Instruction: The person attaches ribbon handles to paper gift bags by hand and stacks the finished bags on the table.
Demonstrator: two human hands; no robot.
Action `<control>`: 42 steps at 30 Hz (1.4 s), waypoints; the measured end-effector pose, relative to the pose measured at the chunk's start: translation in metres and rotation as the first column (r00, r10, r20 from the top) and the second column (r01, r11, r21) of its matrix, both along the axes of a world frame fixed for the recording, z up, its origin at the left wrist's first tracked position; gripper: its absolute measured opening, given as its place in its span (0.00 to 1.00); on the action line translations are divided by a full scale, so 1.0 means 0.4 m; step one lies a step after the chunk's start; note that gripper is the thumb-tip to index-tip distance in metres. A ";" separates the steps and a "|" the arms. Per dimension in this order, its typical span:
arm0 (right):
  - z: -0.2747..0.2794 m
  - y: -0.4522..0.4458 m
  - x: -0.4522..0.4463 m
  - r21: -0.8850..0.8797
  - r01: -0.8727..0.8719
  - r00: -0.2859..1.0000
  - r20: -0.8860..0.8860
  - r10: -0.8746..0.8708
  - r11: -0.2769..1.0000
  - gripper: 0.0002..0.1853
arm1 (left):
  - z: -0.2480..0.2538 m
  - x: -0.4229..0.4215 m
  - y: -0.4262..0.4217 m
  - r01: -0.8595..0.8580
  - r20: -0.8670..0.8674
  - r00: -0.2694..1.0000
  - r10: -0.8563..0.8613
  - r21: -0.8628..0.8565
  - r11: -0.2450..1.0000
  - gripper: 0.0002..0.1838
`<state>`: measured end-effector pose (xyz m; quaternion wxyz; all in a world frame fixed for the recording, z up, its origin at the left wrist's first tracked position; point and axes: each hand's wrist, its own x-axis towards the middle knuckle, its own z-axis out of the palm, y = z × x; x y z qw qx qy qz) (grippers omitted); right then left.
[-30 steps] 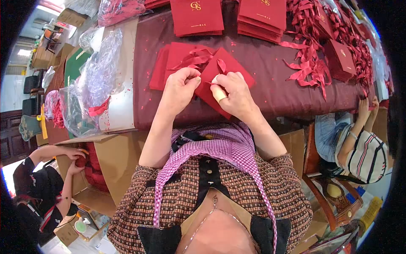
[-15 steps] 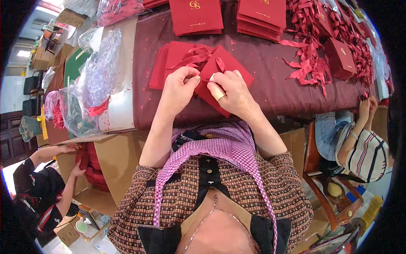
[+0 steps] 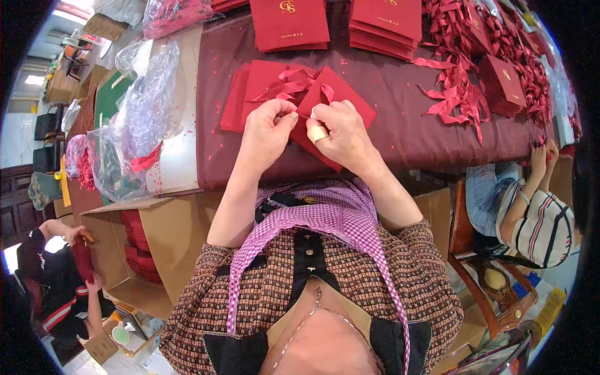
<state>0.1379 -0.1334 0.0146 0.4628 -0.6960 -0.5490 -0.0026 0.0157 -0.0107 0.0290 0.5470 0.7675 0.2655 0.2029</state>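
Note:
A red paper bag (image 3: 350,100) lies tilted on the cloth-covered table, under my hands. My left hand (image 3: 267,132) is closed in a pinch, thumb against forefinger, at the bag's left edge. Close beside it, my right hand (image 3: 340,132) is closed over the bag, with a pale yellow band round one finger. Both hands grip a thin red ribbon (image 3: 326,94), whose end sticks up above my right fingers; the part inside the fingers is mostly hidden. More red bags (image 3: 236,103) with a ribbon bow (image 3: 290,81) lie fanned out behind my left hand.
Stacks of red bags with gold print (image 3: 290,31) stand at the back. To the right are a heap of red ribbons (image 3: 459,94) and a bag stack (image 3: 503,87). Clear plastic (image 3: 147,106) lies left. Co-workers sit at the right (image 3: 540,231) and left (image 3: 62,275), beside cardboard boxes (image 3: 178,244).
My hands stay at the same bag, the fingers shifting only slightly. At the left, the co-worker's hands have drawn back from the cardboard box with a dark red item.

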 end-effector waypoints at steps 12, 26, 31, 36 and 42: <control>0.023 0.001 0.019 -0.066 -0.053 0.985 0.162 0.063 0.996 0.07 | 0.005 0.000 -0.030 0.027 0.133 0.989 -0.070 0.298 0.954 0.05; 0.059 -0.069 0.044 -0.136 -0.203 0.960 0.169 0.225 0.970 0.07 | -0.019 -0.007 0.012 0.286 0.116 0.938 -0.326 0.267 0.920 0.04; 0.119 -0.071 0.064 -0.029 -0.075 0.957 0.280 0.080 0.997 0.15 | 0.008 -0.006 -0.014 0.282 0.110 0.934 -0.339 0.354 0.892 0.03; 0.100 -0.057 0.087 -0.091 -0.235 0.926 0.282 0.251 0.968 0.10 | 0.011 -0.012 -0.015 0.310 0.115 0.923 -0.367 0.342 0.887 0.01; 0.114 -0.072 0.090 -0.126 -0.379 0.898 0.188 0.397 0.917 0.09 | -0.017 -0.044 0.023 0.168 0.116 0.984 -0.133 -0.381 0.909 0.07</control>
